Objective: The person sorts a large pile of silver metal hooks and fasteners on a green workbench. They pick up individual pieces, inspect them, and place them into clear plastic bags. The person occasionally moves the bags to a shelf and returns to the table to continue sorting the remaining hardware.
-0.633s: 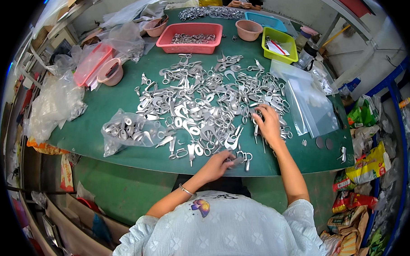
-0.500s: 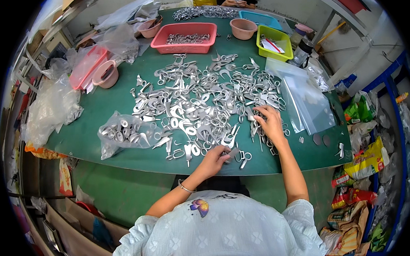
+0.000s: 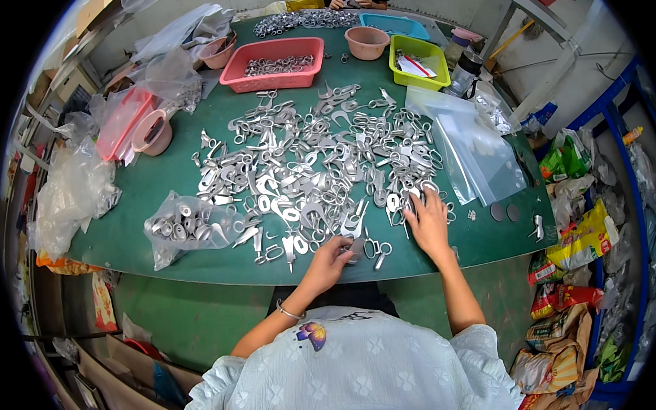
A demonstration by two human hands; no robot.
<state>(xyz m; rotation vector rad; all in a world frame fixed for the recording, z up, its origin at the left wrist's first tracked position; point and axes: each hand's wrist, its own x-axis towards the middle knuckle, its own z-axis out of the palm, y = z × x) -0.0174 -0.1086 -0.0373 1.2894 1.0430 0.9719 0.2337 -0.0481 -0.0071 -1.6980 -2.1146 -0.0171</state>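
Note:
A broad heap of silvery metal parts [image 3: 315,158], with rings, hooks and slotted flat ends, covers the middle of the green table [image 3: 153,160]. My left hand [image 3: 327,266] is closed at the table's front edge, thumb and fingers around a flat grey metal piece [image 3: 356,248]. Just right of that piece lie a few loose ringed parts [image 3: 379,252]. My right hand [image 3: 428,222] rests at the heap's right front side, its fingers spread and touching the parts there. What lies under those fingertips is partly hidden.
A clear bag of metal parts [image 3: 188,226] lies left of the heap. Behind stand a pink tray [image 3: 273,80], a pinkish bowl [image 3: 366,44] and a lime-green basket [image 3: 417,79]. Flat clear bags [image 3: 478,153] lie to the right. Across the table, another person's hands [image 3: 353,2] hold something.
My right hand has shifted slightly over the right side of the heap, its fingers reaching further among the parts. My left hand keeps hold of the grey piece. The whole view has shifted a little.

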